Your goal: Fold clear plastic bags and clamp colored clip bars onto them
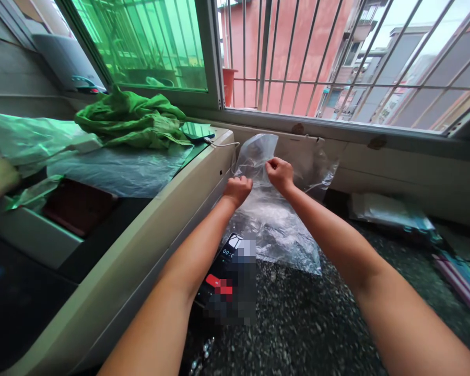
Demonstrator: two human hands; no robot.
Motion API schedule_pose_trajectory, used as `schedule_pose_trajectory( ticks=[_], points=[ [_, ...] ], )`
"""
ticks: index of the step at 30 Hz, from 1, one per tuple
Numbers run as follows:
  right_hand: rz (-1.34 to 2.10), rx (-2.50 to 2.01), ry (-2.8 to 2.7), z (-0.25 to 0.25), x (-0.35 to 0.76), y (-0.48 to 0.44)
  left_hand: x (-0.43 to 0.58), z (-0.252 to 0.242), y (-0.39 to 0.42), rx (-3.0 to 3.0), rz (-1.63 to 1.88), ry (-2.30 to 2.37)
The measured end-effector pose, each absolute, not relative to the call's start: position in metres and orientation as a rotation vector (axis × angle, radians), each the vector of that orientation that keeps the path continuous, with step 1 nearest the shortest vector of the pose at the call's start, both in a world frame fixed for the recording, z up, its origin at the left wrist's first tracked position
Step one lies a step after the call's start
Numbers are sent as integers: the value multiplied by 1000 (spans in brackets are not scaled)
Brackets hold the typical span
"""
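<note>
A clear plastic bag (276, 209) lies and hangs before me at the wall, its lower part spread crumpled over the dark speckled counter. My left hand (238, 190) is closed on the bag's left side, the fingers curled toward the wall. Slightly higher, my right hand (281, 172) pinches the plastic near a raised flap (258, 149). The two fists are a short way apart. Just below the bag, a phone (229, 261) with a lit timer screen rests on the counter, partly blurred out and close to my left forearm.
Left stands a cream-edged appliance (180, 193) bearing green cloth (133, 117), plastic sheeting (117, 164), a dark red flat item (78, 206) and a phone (198, 130) on a white cable. Rightward lie stacked plastic packets (391, 214). A barred window (297, 57) is ahead.
</note>
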State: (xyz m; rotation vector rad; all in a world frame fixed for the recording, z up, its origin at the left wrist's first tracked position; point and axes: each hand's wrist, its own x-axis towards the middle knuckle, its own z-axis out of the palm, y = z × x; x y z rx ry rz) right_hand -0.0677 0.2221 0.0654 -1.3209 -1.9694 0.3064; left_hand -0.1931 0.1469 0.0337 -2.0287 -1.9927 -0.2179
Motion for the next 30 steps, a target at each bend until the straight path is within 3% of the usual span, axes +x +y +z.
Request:
schedule_pose_trajectory(
  ticks=[15, 19, 25, 30],
  points=[
    [1012, -763, -1556, 132, 52, 112, -128, 132, 11, -1981, -476, -1608],
    [1001, -762, -1622, 124, 101, 53, -107, 111, -25, -2057, -580, -1524],
    [839, -1042, -1893, 78, 182, -17, -71, 43, -40, -2125, -770, -1430],
    [517, -1250, -1974, 39, 245, -34, -52, 9, -33, -2232, -842, -1381]
  ],
)
